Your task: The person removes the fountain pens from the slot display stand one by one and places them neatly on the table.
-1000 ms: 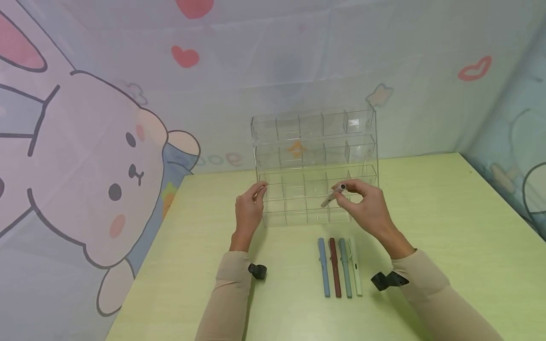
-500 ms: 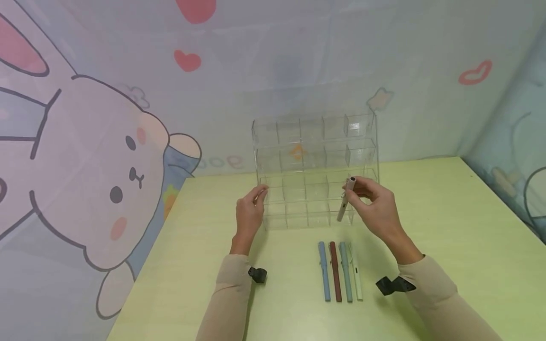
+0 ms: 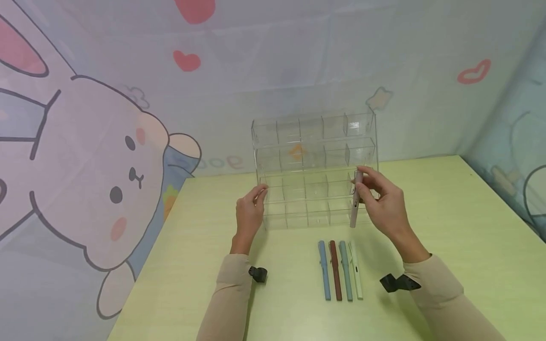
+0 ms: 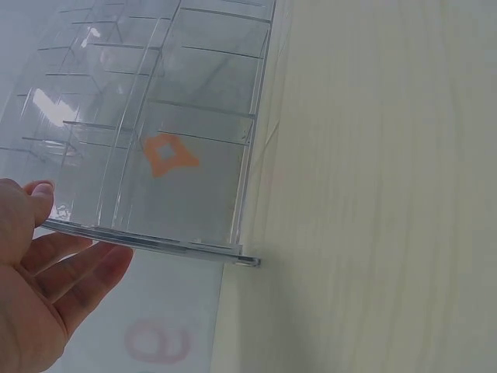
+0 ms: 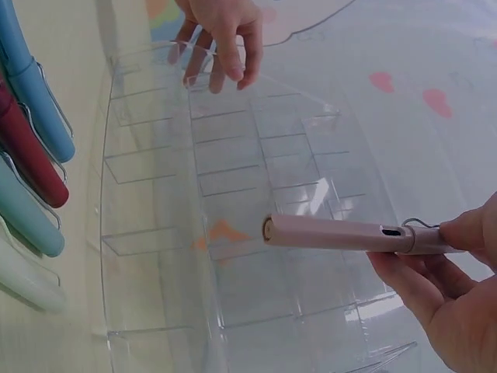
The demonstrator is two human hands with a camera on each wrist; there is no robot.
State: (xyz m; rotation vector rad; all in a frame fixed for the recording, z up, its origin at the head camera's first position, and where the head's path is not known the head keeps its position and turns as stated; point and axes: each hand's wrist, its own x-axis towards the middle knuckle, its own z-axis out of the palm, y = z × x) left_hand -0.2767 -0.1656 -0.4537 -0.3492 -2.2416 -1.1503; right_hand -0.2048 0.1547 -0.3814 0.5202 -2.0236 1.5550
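A clear acrylic rack (image 3: 316, 187) with several tiers of small compartments stands at the back of the table. My left hand (image 3: 250, 208) pinches its left side edge between thumb and fingers, as the left wrist view confirms. In front of the rack's right end, my right hand (image 3: 386, 203) holds a pale pink pen (image 5: 334, 233) by its clip end, thumb on one side and fingers on the other. The pen is nearly upright in the head view, its free end pointing down, apart from the table. The compartments show no pens.
On the table before the rack lie a blue pen (image 3: 324, 270), a dark red pen (image 3: 335, 270), a teal pen (image 3: 346, 271) and a pale green pen (image 3: 356, 272), side by side. A printed cloth (image 3: 273, 71) hangs behind.
My right hand has moved right and a little nearer with the pink pen, turning it from slanted to nearly upright. My left hand stays on the rack's edge.
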